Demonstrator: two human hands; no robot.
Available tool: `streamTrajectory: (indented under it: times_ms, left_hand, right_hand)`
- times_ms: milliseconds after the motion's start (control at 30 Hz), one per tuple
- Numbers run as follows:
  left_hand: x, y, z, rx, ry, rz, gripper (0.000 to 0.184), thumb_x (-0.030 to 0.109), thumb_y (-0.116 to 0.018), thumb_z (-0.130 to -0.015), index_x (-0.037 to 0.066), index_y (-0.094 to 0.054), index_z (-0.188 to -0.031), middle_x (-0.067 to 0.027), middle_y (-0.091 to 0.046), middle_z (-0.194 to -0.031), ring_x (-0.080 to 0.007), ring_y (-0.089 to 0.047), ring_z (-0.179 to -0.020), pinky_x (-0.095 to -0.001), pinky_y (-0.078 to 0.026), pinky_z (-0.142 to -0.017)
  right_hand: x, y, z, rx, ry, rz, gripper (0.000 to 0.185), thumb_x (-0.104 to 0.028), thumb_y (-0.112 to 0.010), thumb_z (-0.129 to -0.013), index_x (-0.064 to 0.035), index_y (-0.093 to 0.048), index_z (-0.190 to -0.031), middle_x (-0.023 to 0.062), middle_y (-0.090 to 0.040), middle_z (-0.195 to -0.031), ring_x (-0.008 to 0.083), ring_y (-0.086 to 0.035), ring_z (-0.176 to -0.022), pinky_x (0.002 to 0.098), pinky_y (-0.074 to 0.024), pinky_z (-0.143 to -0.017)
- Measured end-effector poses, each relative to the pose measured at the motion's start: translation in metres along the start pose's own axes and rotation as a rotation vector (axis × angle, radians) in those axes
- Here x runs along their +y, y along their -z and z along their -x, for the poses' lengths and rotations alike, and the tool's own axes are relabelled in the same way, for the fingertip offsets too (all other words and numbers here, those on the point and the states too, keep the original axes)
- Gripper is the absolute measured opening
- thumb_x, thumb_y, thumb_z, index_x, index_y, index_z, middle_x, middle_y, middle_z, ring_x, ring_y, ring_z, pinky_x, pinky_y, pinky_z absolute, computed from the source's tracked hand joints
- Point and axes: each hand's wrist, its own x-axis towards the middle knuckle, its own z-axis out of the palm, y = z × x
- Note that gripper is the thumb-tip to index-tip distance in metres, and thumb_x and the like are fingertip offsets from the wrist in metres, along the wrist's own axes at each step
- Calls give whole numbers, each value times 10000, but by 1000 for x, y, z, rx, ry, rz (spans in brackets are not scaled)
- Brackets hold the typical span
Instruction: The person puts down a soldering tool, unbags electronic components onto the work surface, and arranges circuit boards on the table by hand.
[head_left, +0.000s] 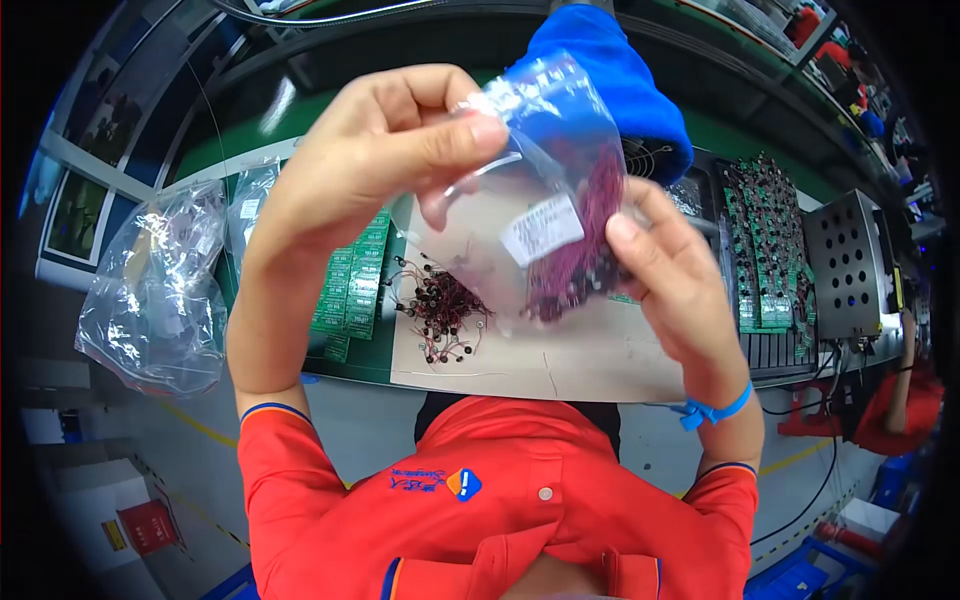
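Bag (542, 200) pinched between fingers (478, 134)

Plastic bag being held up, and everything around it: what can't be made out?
All in the head view:
Label on the plastic bag: print too small and blurred.
Some red wires inside: hidden behind fingers of the right hand.
Larger bag at left: contents obscured by creases and glare.

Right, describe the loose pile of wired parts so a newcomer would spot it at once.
On the workbench, find the beige sheet. The pile lies toward its left side, beside the green circuit boards. It is a tangle of small, mostly black parts on thin reddish wires, lying loose, unlike the bunched wires inside the raised clear bag.
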Motion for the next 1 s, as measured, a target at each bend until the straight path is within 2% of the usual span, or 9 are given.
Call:
streamTrajectory:
  times_ms: [67,200,333,633,700,800,900,967,1000]
  left_hand:
    - [6,3,-1,70,-100,75,205,249,-592,-849,49,-551,-834,-2,-554,-678,-29,-476,-489,-211,-494,-535]
    - [-3,19,-6,139,-242,280,179,218,-571,-857,41,-547,-853,-7,-534,-678,-37,-473,-501,-282,-547,-586]
    - [-8,33,-9,193,-239,478,154,187,-540,-871,33,-536,-874,-17,-529,-699,-41,-478,-520,-349,-571,-617]
    - [-8,39,-10,212,-277,548,142,163,-523,-881,22,-532,-893,-31,-540,-740,-58,-495,-552,-344,-571,-592]
    - [-10,36,-11,383,-415,444,158,174,-538,-876,17,-548,-892,-36,-558,-756,-62,-513,-570,-327,-568,-594]
    - [-8,16,-13,498,-461,283,171,186,-559,-865,16,-568,-885,-37,-576,-766,-65,-530,-590,-296,-557,-595]
    - [-13,0,-13,554,-442,54,182,198,-588,-846,18,-590,-872,-36,-593,-769,-66,-545,-614,-253,-538,-595]
    - [-21,-2,-10,475,-450,-136,153,134,-565,-855,-1,-567,-926,-89,-611,-840,-131,-607,-715,-260,-549,-616]
    - [-23,-3,-9,434,-458,-231,146,102,-554,-860,-11,-556,-953,-115,-619,-875,-164,-638,-766,-264,-555,-626]
  right_hand:
    - [-10,3,-7,26,29,61,313,-195,-512,-894,6,-484,-1131,71,-585,-1024,117,-583,-878,259,-493,-739]
    - [-16,0,-24,-77,47,100,261,-162,-545,-875,0,-504,-1074,40,-609,-918,86,-592,-780,229,-511,-651]
    - [-14,-11,-40,-62,20,49,237,-147,-566,-863,0,-513,-1041,20,-611,-841,81,-597,-724,226,-522,-604]
    - [-3,-13,-66,-97,-17,161,220,-148,-560,-869,-9,-515,-1033,23,-607,-844,86,-592,-755,237,-517,-661]
    - [7,-16,-74,147,560,448,212,-148,-579,-860,-13,-523,-1012,22,-603,-837,83,-575,-803,223,-475,-736]
    - [-17,-24,-69,65,584,457,205,-199,-595,-855,-12,-561,-931,14,-596,-814,70,-550,-814,205,-431,-750]
    - [-23,-34,-72,4,451,463,247,-261,-592,-850,-15,-586,-870,9,-590,-785,66,-547,-776,200,-432,-694]
    - [-32,-36,-71,-28,377,462,276,-292,-591,-848,-17,-599,-840,7,-587,-771,65,-545,-757,197,-433,-665]
    - [-41,-38,-71,-61,227,459,293,-312,-592,-847,-20,-611,-820,21,-602,-750,60,-529,-695,186,-423,-621]
